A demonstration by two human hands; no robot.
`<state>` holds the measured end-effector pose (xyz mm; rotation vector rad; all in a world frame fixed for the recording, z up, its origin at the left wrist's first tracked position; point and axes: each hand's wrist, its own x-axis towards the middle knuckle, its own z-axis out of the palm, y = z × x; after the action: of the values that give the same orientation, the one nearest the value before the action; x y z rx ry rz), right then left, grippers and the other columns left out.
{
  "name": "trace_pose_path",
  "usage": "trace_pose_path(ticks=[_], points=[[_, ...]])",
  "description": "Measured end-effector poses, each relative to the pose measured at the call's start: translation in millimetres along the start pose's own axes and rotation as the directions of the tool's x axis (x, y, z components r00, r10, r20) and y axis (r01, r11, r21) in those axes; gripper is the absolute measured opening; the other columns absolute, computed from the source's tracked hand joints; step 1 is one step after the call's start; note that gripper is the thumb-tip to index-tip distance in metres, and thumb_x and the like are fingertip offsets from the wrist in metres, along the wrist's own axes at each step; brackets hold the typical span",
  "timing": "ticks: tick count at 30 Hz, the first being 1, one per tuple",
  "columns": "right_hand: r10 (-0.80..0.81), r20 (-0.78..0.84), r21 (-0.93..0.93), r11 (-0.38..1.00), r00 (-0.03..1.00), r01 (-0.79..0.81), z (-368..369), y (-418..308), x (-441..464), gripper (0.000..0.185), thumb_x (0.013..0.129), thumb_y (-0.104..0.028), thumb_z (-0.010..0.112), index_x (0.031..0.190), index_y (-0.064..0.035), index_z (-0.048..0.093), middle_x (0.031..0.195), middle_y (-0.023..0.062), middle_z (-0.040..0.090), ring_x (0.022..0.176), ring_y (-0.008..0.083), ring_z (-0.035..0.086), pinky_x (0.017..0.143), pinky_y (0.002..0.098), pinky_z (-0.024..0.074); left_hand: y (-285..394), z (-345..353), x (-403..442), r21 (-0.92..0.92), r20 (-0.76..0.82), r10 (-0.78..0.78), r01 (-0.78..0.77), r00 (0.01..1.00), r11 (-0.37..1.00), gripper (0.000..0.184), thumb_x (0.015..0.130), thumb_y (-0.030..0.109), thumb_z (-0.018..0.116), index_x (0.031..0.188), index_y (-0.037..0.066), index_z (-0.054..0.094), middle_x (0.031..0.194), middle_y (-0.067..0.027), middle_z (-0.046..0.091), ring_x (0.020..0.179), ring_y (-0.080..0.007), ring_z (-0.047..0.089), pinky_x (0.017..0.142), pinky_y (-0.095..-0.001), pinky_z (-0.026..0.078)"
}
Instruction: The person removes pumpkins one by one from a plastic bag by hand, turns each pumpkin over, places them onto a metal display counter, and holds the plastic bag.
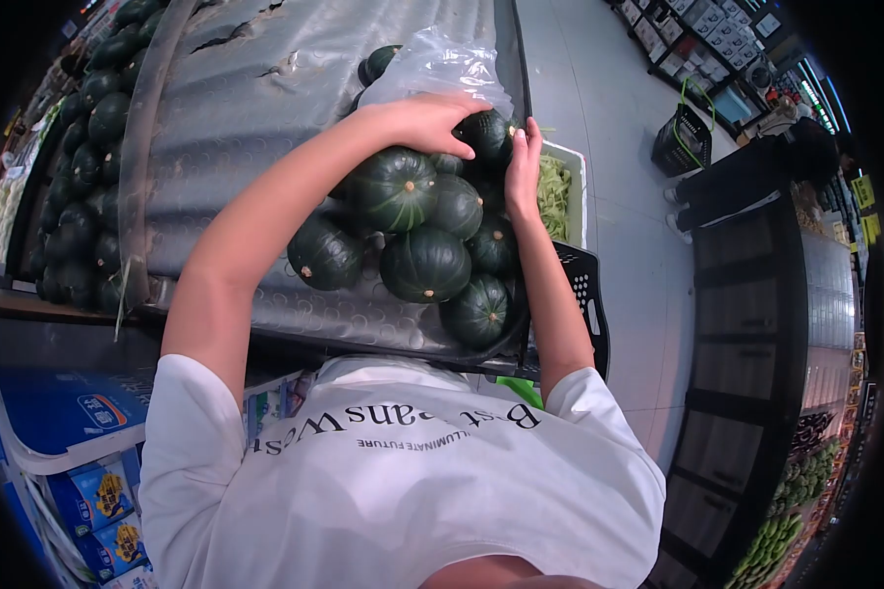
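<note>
A dark green pumpkin [485, 135] sits between my two hands at the back of a small pile. My left hand [432, 124] curls over its left side, thumb and fingers spread around it. My right hand [524, 167] presses against its right side with the fingers upright. Behind my left hand lies a crumpled clear plastic bag [442, 74]; whether it holds anything is unclear. Just in front of my hands are several more pumpkins [425, 263], dark green with pale stem ends. The undersides of my fingers are partly hidden.
The pumpkins rest on a grey ribbed mat [255, 128]. More pumpkins [83, 167] are heaped at the left. On the right are a white box of green vegetables [581, 187] and a black basket [599, 324]. A person [746, 167] stands near another basket [682, 142].
</note>
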<state>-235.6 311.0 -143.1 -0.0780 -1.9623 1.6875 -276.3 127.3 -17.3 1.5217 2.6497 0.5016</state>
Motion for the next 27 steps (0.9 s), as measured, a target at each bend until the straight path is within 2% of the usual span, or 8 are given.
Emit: trace_pose_path(ticks=[4,9,12,13,14,18,23,27], points=[[-0.043,-0.114,0.164,0.985,0.993,0.061,0.6,-54.2,-22.6,0.041,0.097,-0.027,0.048,0.126,0.0009,0.052,0.137,0.0200,0.047,0.136,0.0323,0.032,0.111,0.0394,0.0243,16.2,-14.1,-12.5,-0.055,-0.310,0.066,-0.087,0.949,0.995,0.053,0.080,0.027,0.068,0.124,0.002,0.053,0.115,-0.0166,0.059,0.104,-0.0299,0.058,0.092,-0.0381,0.046],[-0.242,0.015,0.260,0.938,0.970,0.230,-16.1,-114.6,-83.4,0.026,0.088,-0.010,0.063,0.066,0.0019,0.066,0.105,0.0167,0.068,0.115,0.0274,0.057,0.103,0.0384,0.0377,111.1,-37.7,-86.5,-0.360,-0.627,-0.166,-0.095,0.761,0.928,0.015,0.078,0.010,0.071,0.089,-0.001,0.068,0.080,-0.0060,0.065,0.066,-0.0118,0.059,0.059,-0.0260,0.046],[-0.230,0.047,0.251,0.945,0.972,0.211,-15.7,-139.9,-132.6,0.008,0.082,-0.004,0.069,0.087,0.0023,0.069,0.113,0.0173,0.064,0.101,0.0201,0.063,0.089,0.0307,0.0491,139.5,-2.1,-136.4,-0.631,-0.710,-0.344,-0.339,0.614,0.697,0.013,0.079,-0.001,0.067,0.092,-0.001,0.069,0.090,-0.0067,0.069,0.084,-0.0120,0.063,0.075,-0.0260,0.049],[-0.274,0.040,0.319,0.915,0.961,0.248,-10.7,-143.9,-143.5,0.015,0.082,-0.004,0.069,0.096,0.0027,0.069,0.119,0.0183,0.061,0.100,0.0197,0.063,0.088,0.0293,0.0494,138.9,10.4,-151.7,-0.524,-0.752,-0.242,-0.334,0.613,0.783,0.015,0.081,-0.002,0.066,0.095,-0.002,0.068,0.094,-0.0084,0.068,0.087,-0.0154,0.063,0.080,-0.0279,0.049],[-0.225,0.116,0.443,0.883,0.968,0.152,-8.0,-140.1,-154.9,0.034,0.082,-0.005,0.070,0.113,0.0035,0.061,0.131,0.0193,0.051,0.103,0.0210,0.061,0.091,0.0307,0.0476,152.8,25.8,-162.2,-0.628,-0.709,-0.363,-0.309,0.604,0.714,0.016,0.082,-0.001,0.065,0.098,-0.002,0.067,0.100,-0.0097,0.067,0.092,-0.0176,0.063,0.082,-0.0291,0.048],[-0.171,0.469,0.565,0.812,0.866,-0.146,2.0,-159.7,-192.3,0.062,0.096,-0.034,0.046,0.145,0.0000,0.029,0.151,0.0205,0.023,0.139,0.0278,0.024,0.114,0.0419,0.0183,163.5,108.9,-188.0,-0.709,-0.628,-0.392,-0.287,0.672,0.645,0.044,0.091,0.013,0.058,0.131,-0.001,0.048,0.134,-0.0162,0.047,0.125,-0.0260,0.044,0.102,-0.0373,0.036],[-0.430,0.712,0.240,0.892,0.555,0.383,15.4,-166.8,-212.9,0.069,0.091,-0.047,0.047,0.139,0.0020,0.037,0.147,0.0289,0.022,0.138,0.0516,0.008,0.111,0.0595,0.0042,158.3,144.2,-215.0,-0.866,-0.468,-0.499,-0.266,0.730,0.423,0.064,0.096,0.035,0.048,0.146,0.002,0.024,0.152,-0.0157,0.023,0.140,-0.0287,0.022,0.113,-0.0415,0.020],[-0.600,0.496,0.246,0.790,0.627,0.562,15.6,-143.3,-212.9,0.082,0.084,-0.064,0.049,0.137,-0.0025,0.041,0.148,0.0267,0.022,0.139,0.0520,0.003,0.108,0.0653,-0.0017,185.2,116.0,-193.7,-0.921,-0.366,-0.453,-0.387,0.813,0.048,0.073,0.096,0.047,0.042,0.149,0.006,0.012,0.155,-0.0118,0.015,0.143,-0.0283,0.015,0.116,-0.0419,0.012]])
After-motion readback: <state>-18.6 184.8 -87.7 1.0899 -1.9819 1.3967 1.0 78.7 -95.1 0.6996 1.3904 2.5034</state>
